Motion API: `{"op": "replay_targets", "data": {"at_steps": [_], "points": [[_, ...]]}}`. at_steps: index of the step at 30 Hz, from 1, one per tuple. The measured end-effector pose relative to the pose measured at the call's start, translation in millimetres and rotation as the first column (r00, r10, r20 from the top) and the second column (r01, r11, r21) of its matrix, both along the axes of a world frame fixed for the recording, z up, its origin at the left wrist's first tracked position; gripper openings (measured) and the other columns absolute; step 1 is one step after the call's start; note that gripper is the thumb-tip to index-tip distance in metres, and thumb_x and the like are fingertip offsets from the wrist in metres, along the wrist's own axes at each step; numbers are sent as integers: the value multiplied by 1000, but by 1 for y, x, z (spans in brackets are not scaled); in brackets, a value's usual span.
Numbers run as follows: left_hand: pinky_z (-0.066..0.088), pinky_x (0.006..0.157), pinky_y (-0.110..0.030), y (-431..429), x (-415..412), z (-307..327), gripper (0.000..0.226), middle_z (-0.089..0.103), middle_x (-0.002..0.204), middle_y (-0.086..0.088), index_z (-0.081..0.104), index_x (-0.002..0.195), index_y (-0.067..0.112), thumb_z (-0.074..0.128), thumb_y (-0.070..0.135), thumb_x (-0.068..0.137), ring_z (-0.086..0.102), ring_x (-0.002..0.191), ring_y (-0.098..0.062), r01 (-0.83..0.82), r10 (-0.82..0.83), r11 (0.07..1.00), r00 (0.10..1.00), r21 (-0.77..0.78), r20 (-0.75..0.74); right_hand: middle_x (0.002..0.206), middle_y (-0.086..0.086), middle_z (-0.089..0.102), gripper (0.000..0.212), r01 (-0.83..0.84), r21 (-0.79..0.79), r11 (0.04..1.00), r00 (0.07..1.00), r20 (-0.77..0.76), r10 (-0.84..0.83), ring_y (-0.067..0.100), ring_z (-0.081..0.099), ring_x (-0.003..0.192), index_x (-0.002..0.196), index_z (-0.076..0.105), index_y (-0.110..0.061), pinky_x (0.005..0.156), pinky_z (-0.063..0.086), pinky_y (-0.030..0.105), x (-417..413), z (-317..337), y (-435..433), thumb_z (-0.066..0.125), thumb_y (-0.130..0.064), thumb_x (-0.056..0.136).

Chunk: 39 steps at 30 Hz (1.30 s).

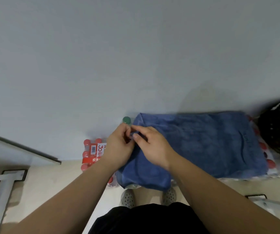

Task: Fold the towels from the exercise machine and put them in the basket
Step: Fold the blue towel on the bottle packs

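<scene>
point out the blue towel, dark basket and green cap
blue terry towel (211, 142), head view: flat middle
dark woven basket (271, 137), head view: outer wall
round green bottle cap (126, 120), head view: top face

Both bare forearms reach forward and converge. The left hand (119, 146) and the right hand (153, 147) sit fingertip to fingertip, fingers curled, each pinching the same corner fold of the blue towel (211, 144).

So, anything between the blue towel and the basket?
Nothing visible. The left hand and right hand pinch the blue towel's left corner; the dark wicker basket stands just past its right edge, only low red bottle caps between.
</scene>
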<state>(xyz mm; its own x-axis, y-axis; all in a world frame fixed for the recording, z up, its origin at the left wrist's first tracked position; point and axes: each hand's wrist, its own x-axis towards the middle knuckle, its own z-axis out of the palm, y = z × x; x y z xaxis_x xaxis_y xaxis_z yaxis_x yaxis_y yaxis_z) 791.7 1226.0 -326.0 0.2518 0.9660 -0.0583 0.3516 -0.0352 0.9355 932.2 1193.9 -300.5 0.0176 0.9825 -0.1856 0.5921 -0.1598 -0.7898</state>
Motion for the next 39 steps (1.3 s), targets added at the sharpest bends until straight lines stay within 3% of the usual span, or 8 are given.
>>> {"op": "replay_targets", "data": {"at_steps": [6,11,13,15,21,24,29,39], "points": [[52,63,-23,-9,-6,-2,26,68,79,7,49,88,19,75,15,81,63,65,-5,-101,97,994,993,-47,-68,142,0,54,50,90,-86,992,996,0,-91,15,50,131,147,47,-19,111,38,28,-7,1,-1,55,-34,100],[43,58,-25,-15,-29,-14,20,63,66,6,56,81,23,76,21,77,58,60,-9,-69,35,989,970,-133,-241,88,2,71,38,200,-87,976,972,-110,-209,11,65,92,134,58,-20,85,49,15,-10,12,14,60,-29,98],[45,59,-29,-19,-39,-20,20,61,62,6,57,71,19,75,20,77,56,59,-12,-52,3,967,981,-251,-192,97,16,72,21,243,-120,963,922,-278,-268,18,66,89,119,63,-25,90,54,28,-16,13,23,61,-24,98],[47,60,-33,-23,-47,-22,19,60,61,5,58,69,14,75,16,77,54,58,-11,-31,-15,922,993,-385,-117,101,9,70,27,284,-146,948,858,-402,-319,21,66,98,124,62,-18,98,52,43,-24,9,34,62,-21,97],[57,76,-51,-40,-85,-28,32,68,86,-24,64,90,-3,76,18,68,63,75,-34,15,-28,807,1000,-590,-13,142,-3,55,56,274,-217,937,826,-447,-345,14,51,130,145,49,-18,111,44,40,-48,-4,64,65,-36,95],[57,86,-56,-49,-101,-34,19,71,95,-19,67,93,-1,73,11,81,68,93,-40,-32,37,791,999,-610,-5,140,-7,56,52,248,-237,939,829,-450,-332,11,50,130,141,53,-20,111,44,41,-60,-8,72,63,-40,94],[61,83,-45,-59,-117,-34,12,74,98,-3,66,101,9,65,20,95,71,91,-27,-61,90,779,996,-624,15,123,-8,68,57,204,-260,944,791,-524,-315,13,60,120,124,65,-24,108,46,42,-76,-13,82,62,-57,77],[55,65,-43,-68,-116,1,13,70,88,-24,66,95,6,67,6,82,68,73,-35,-118,193,855,976,-504,99,115,-9,71,26,92,-347,933,663,-678,-318,14,65,112,124,63,-22,100,51,36,-65,-4,83,51,-31,103]]}}
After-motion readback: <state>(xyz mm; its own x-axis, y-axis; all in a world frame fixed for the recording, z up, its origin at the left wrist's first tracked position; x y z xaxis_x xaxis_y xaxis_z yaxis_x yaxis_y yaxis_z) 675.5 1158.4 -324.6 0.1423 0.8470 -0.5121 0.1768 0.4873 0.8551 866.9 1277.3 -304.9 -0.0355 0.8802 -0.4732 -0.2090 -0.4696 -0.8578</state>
